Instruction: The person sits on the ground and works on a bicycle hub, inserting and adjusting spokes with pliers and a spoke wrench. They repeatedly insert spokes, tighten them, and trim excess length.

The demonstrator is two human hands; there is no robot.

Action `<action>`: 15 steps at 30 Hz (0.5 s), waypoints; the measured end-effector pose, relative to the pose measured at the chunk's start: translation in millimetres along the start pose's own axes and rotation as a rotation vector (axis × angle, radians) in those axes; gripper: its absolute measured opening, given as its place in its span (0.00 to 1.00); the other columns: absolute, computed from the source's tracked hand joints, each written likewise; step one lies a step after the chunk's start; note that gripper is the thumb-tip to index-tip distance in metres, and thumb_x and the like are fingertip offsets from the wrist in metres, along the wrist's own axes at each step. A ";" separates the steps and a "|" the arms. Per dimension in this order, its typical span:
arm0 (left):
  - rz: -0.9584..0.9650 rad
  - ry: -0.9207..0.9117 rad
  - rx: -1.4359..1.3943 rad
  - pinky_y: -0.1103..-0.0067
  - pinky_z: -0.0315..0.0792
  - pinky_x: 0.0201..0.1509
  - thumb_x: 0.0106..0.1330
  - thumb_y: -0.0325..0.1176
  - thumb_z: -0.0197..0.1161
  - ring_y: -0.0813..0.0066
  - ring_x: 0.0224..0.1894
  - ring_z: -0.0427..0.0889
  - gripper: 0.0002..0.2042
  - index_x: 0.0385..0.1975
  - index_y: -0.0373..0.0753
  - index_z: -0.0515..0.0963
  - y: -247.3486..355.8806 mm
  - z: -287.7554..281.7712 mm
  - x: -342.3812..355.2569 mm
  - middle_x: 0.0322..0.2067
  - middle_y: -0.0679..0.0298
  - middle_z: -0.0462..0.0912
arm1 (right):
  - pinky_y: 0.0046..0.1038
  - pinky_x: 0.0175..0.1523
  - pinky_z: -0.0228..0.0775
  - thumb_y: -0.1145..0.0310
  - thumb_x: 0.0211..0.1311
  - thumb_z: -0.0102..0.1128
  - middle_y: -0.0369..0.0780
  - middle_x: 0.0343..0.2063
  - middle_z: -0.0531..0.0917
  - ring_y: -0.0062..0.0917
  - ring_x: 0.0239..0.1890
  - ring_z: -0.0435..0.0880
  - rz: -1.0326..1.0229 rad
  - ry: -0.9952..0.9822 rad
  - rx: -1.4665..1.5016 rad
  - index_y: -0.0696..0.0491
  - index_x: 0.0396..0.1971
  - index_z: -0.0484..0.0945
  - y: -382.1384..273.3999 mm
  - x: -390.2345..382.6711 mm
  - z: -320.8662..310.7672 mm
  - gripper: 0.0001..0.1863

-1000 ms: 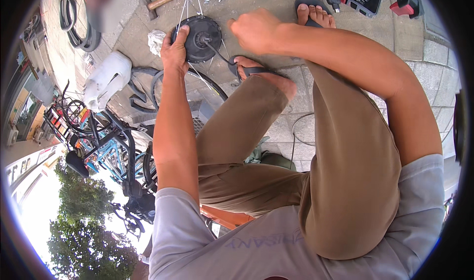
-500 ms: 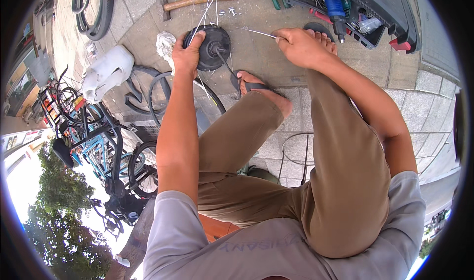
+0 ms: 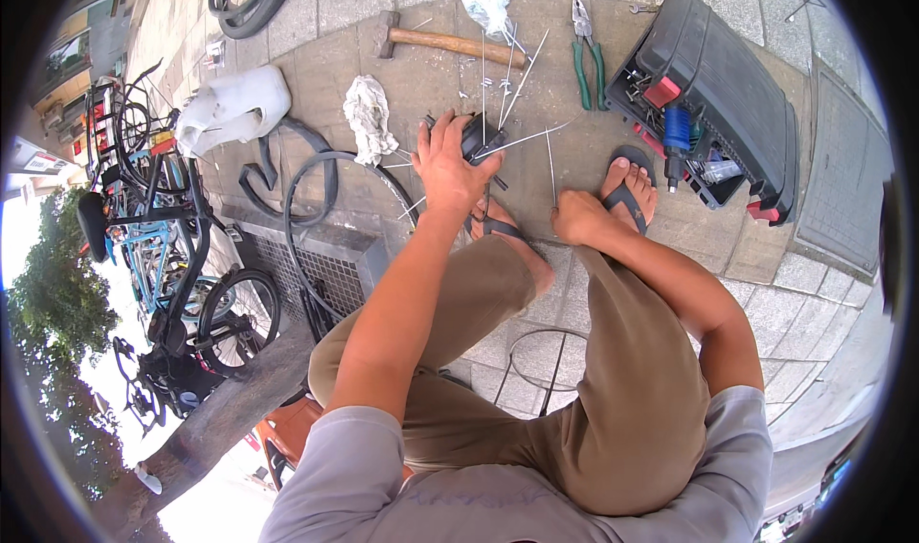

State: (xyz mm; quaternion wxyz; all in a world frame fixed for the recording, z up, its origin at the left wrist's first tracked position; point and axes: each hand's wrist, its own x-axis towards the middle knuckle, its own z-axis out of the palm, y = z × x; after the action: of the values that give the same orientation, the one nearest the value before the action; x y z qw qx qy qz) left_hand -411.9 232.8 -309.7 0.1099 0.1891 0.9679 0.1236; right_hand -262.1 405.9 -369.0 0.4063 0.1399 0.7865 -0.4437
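My left hand (image 3: 448, 165) grips a black wheel hub (image 3: 476, 139) from the near side, fingers spread over it and the thumb toward its right. The hub stands tilted, partly hidden behind that hand. Several thin metal spokes (image 3: 522, 79) stick out of it, away from me and to the right. In my closed right hand (image 3: 578, 220), by my right knee, is a single loose spoke (image 3: 550, 165) pointing away from me. A cable hangs from the hub near my left foot.
Beyond the hub lie a wooden-handled hammer (image 3: 459, 45), small loose nipples and green-handled pliers (image 3: 586, 60). An open black toolbox (image 3: 713, 84) stands right. To the left are a white rag (image 3: 369, 119), a cut plastic jug (image 3: 235, 108), a bicycle rim (image 3: 290, 199) and parked bicycles.
The hub has turned from showing its round face to standing tilted, with my left hand now over it. My right hand has drawn nearer to me, and its spoke has swung to point away.
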 end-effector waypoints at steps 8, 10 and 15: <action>0.052 0.045 0.029 0.46 0.58 0.76 0.46 0.46 0.83 0.43 0.76 0.63 0.38 0.62 0.50 0.78 -2.0 3.3 0.2 0.67 0.65 0.77 | 0.49 0.58 0.78 0.59 0.67 0.60 0.61 0.41 0.87 0.58 0.49 0.87 -0.156 0.388 0.058 0.64 0.40 0.87 -77.4 -12.9 -139.7 0.21; 0.035 0.040 0.037 0.45 0.57 0.76 0.46 0.45 0.83 0.43 0.76 0.63 0.38 0.62 0.50 0.78 -3.8 2.8 -0.4 0.67 0.65 0.77 | 0.47 0.59 0.79 0.62 0.68 0.59 0.57 0.44 0.88 0.54 0.51 0.88 -0.092 0.438 -0.068 0.62 0.43 0.88 -90.2 21.8 -161.0 0.18; -0.003 -0.005 0.039 0.40 0.55 0.76 0.47 0.47 0.82 0.43 0.77 0.62 0.38 0.63 0.50 0.77 -1.9 1.3 -1.3 0.68 0.64 0.75 | 0.45 0.60 0.81 0.68 0.66 0.59 0.51 0.49 0.90 0.46 0.54 0.89 0.013 0.488 -0.250 0.56 0.46 0.89 -99.3 113.9 -171.9 0.14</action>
State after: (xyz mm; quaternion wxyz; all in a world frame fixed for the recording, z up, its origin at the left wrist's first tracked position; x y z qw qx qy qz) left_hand -411.0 230.8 -311.2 0.1090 0.1900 0.9702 0.1039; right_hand -480.1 473.1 -350.4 0.2215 0.1963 0.9090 -0.2935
